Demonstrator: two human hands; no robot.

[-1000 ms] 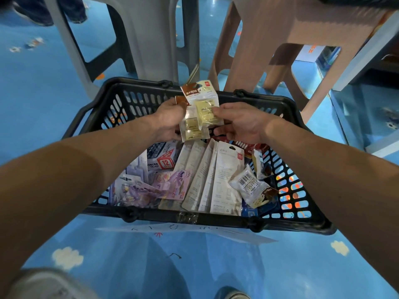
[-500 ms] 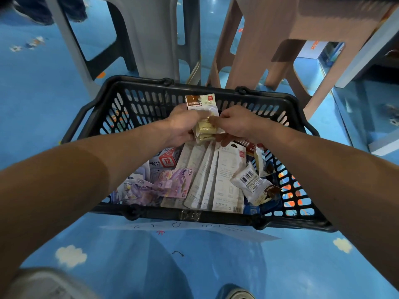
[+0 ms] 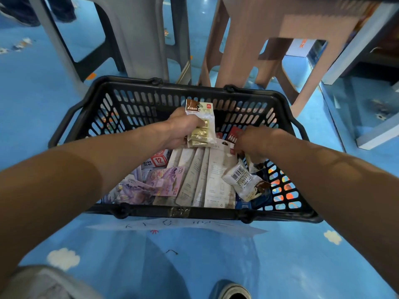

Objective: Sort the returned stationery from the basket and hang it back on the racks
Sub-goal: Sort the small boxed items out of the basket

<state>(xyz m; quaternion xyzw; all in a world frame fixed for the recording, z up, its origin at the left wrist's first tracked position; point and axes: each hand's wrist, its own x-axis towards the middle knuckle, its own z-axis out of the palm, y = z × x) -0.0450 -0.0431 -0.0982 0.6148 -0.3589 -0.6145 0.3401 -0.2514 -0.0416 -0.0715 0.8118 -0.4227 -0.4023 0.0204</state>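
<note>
Packets (image 3: 201,126) of small gold-coloured pieces, with brown and white header cards, stand upright in the left hand (image 3: 183,130), whose fingers curl round their lower half. They are held above the far half of the black plastic basket (image 3: 140,104), in front of its slotted far wall. The right hand (image 3: 252,141) is lower and to the right, knuckles up, its fingers bent down among the goods by a red-topped packet (image 3: 234,133); whether it grips anything cannot be told.

Several long white packets (image 3: 218,175) lie side by side in the middle of the basket. Left of them are purple cartoon packets (image 3: 166,183) and a box marked 12 (image 3: 158,160); right of them lies a small white pouch with a barcode (image 3: 244,180).

The basket sits on a blue floor (image 3: 194,255) printed with clouds. Just beyond it stand a grey stool (image 3: 142,39) and a brown stool (image 3: 259,39). A shoe (image 3: 233,292) shows at the bottom edge.
</note>
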